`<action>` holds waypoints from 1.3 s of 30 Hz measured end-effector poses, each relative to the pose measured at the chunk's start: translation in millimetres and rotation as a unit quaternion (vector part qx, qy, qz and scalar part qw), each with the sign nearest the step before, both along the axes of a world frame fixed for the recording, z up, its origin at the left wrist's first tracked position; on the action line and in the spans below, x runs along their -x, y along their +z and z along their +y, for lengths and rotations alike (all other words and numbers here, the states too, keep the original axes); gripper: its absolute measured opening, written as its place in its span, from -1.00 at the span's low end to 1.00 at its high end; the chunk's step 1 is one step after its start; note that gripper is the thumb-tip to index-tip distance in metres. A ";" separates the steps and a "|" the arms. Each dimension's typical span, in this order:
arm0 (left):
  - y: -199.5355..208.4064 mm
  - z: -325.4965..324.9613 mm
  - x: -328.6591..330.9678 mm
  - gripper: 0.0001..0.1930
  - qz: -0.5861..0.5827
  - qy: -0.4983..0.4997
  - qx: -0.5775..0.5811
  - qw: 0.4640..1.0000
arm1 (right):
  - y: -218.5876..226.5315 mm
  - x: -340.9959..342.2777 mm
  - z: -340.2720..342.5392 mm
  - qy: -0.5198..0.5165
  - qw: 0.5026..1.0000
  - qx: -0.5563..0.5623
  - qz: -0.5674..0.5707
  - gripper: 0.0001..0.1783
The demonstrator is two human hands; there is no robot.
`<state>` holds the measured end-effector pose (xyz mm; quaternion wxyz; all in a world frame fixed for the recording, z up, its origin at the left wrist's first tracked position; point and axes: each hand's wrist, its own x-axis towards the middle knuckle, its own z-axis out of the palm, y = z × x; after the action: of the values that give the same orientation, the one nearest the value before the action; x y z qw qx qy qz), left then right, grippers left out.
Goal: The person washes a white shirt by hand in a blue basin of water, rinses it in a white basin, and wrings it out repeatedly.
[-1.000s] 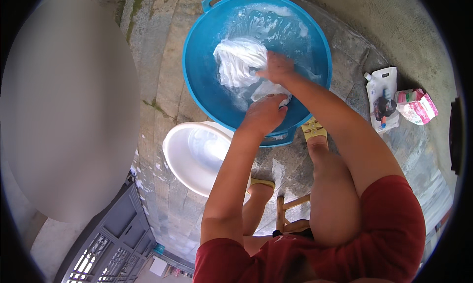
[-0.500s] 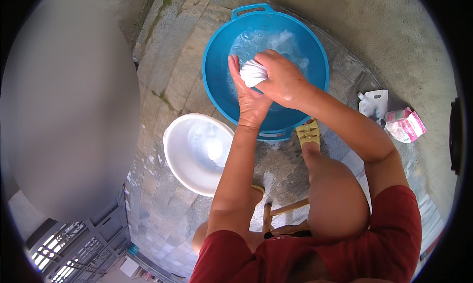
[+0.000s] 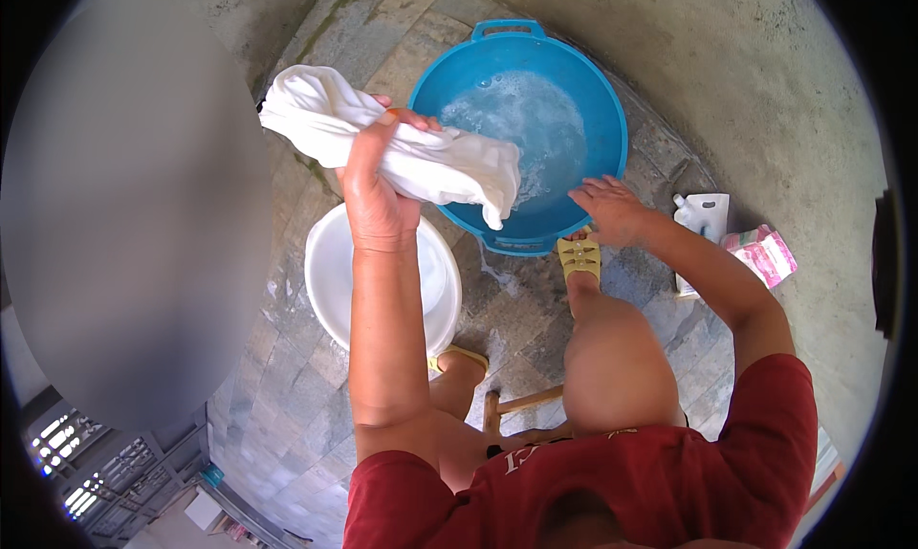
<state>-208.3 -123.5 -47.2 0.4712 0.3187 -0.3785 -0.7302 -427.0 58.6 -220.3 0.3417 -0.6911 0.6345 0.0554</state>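
Observation:
My left hand [image 3: 375,181] is closed around the middle of a bunched white cloth [image 3: 440,162]. The cloth is held up over the left side of a round blue basin [image 3: 612,119], one end hanging down over the basin and the other reaching out to the left. Sudsy water [image 3: 526,119] lies in the basin. At the basin's right rim is my right hand [image 3: 612,209], its fingers apart and nothing in it. Whether the fingertips touch the rim I cannot tell.
A white tub [image 3: 330,305] stands left of my feet, partly behind my left forearm. A white spouted pouch [image 3: 703,214] and a pink-and-white package [image 3: 762,254] are by the wall at right. A wooden stool [image 3: 492,413] is under me. Yellow slippers [image 3: 579,255] are on my feet.
My right hand has let go of the white cloth and moved right to the basin's rim. My left hand has lifted the cloth up and left, and it is now less tightly bunched.

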 end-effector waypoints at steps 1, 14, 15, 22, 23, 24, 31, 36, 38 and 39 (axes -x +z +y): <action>9.5 3.7 -13.3 -0.72 -0.009 -0.010 0.017 1.000 | -22.5 -4.4 7.6 0.026 0.999 0.009 0.019 -0.25; 67.0 69.9 -123.8 -0.67 -0.108 0.102 0.032 0.988 | 140.2 -20.0 -197.6 0.170 0.980 0.076 0.065 -0.57; 63.9 74.7 -125.4 -0.67 -0.112 0.118 0.024 0.986 | 161.6 -30.5 -222.9 0.144 0.983 0.109 0.018 -0.55; 50.6 85.8 -140.2 -0.67 -0.029 0.144 -0.068 0.987 | 120.3 -43.8 -233.0 -0.062 0.988 0.115 -0.077 -0.35; 51.9 88.0 -140.2 -0.67 -0.027 0.141 -0.073 0.987 | 116.6 -34.9 -232.0 -0.119 0.974 0.142 -0.131 -0.35; 55.3 86.9 -141.7 -0.67 -0.027 0.141 -0.071 0.987 | 117.2 -34.9 -240.4 -0.173 0.951 0.174 -0.189 -0.35; 55.6 85.5 -157.0 -0.65 -0.021 0.148 -0.072 0.986 | 172.7 -17.7 -269.5 -0.501 0.736 0.188 -0.415 -0.31; 53.3 87.0 -154.8 -0.66 -0.024 0.139 -0.096 0.985 | 146.1 -1.3 -289.4 -0.584 0.618 0.236 -0.469 -0.30; 54.6 87.2 -152.3 -0.66 -0.023 0.147 -0.085 0.985 | 148.9 -0.5 -302.7 -0.590 0.607 0.279 -0.453 -0.35; 55.2 86.9 -152.2 -0.66 -0.025 0.152 -0.079 0.985 | 154.4 -9.9 -308.4 -0.592 0.601 0.297 -0.446 -0.37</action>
<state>-56.1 -36.7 8.0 0.5405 0.4272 -0.2787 -0.6691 -417.0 -249.8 -65.9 0.3158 -0.1661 0.6547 -0.6663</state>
